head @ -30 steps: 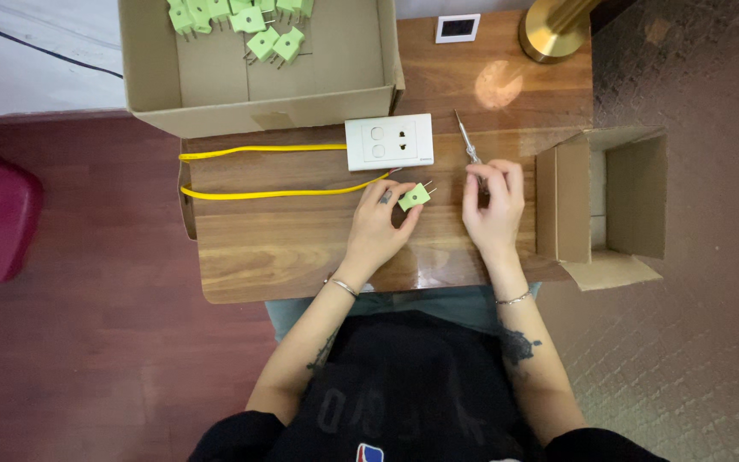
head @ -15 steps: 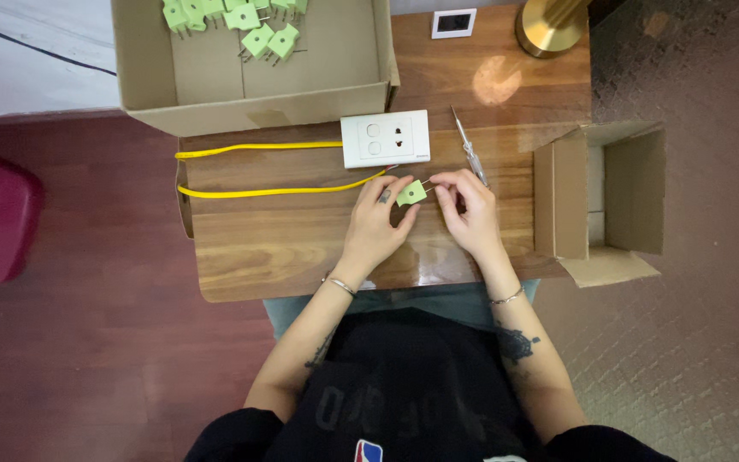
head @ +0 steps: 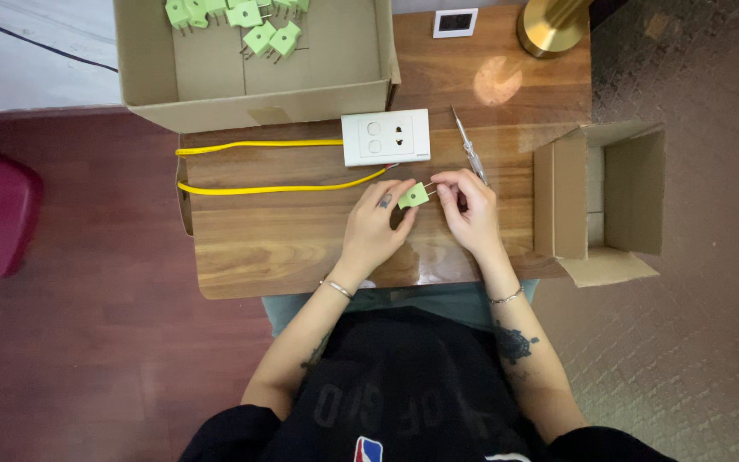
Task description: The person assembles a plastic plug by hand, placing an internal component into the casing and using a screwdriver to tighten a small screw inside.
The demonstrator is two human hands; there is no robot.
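both hands have drifted a touch leftward and closer together since a second ago, and the green plug has come along with them, now sitting a little lower on the worktop, below the socket. left hand has its fingers curled onto the green plug, pinching its near-left side; right hand is closed in from the other side, fingertips at the plug's metal prongs, which poke out up and to the right. so the plug's long axis runs on a slant, lower left to upper right, and it lies right between the two hands, held just off the wood. neither hand is nearer, both are on it.

straight beyond the plug sits the white wall socket plate, near but not touching, with a yellow wire looping off its left side and coming back round under it. a screwdriver lies just beyond the right hand's knuckles, its handle near them and its blade pointing away.

room to move: bare wood to the left of the left hand; to the right a small open cardboard box hangs past the worktop edge. far side, a big cardboard box holds more green plugs. brass lamp base is at the far right corner.
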